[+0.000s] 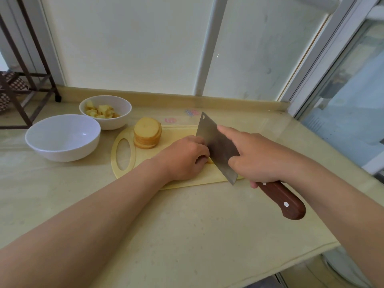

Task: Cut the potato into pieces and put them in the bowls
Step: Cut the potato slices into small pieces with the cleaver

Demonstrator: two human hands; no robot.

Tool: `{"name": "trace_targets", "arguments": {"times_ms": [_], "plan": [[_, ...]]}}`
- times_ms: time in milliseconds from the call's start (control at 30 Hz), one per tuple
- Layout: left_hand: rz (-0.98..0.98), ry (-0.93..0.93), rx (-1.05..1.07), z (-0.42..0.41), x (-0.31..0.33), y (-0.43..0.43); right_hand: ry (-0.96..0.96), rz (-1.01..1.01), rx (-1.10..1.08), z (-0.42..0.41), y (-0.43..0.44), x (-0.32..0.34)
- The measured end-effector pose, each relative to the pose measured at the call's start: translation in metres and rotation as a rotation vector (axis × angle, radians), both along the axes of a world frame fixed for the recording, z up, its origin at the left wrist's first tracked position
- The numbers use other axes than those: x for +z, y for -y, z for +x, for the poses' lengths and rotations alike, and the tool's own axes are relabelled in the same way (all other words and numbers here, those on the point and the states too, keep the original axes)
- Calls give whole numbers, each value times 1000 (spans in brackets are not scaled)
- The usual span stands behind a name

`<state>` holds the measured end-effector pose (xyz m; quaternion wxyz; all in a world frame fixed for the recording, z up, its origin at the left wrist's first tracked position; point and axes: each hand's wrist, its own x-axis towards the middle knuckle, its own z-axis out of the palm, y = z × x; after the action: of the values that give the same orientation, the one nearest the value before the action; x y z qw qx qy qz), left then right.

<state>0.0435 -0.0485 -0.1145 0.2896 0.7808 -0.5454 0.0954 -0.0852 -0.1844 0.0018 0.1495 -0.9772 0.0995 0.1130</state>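
- My left hand (182, 157) pins a mostly hidden potato piece (209, 161) under curled fingers for cutting.
- My right hand (259, 161) grips the wooden-handled steel cleaver (216, 146), forefinger steadying the blade.
- Stacked round potato slices (147, 133) wait at ten o'clock.

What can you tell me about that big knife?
The knife is a cleaver: a broad, rectangular, steel-looking blade with a small hole in its far top corner, and a brown wooden-looking handle with pale rivets. The right hand grips the handle, forefinger stretched along the blade's flat. The edge points down at the yellow board. The left hand, curled over a potato piece, sits right against the blade's other side.
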Motion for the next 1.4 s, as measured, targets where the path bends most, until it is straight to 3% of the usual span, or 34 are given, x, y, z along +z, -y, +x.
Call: {"name": "trace_targets", "arguments": {"times_ms": [333, 600, 1400], "plan": [[-42, 18, -23, 3, 4, -8, 70, 35, -32, 50, -10, -15], [-13, 48, 19, 4, 3, -8, 84, 115, -71, 31, 2, -13], [-48, 20, 11, 7, 3, -8, 60, 29, 4, 9, -12, -10]]}}
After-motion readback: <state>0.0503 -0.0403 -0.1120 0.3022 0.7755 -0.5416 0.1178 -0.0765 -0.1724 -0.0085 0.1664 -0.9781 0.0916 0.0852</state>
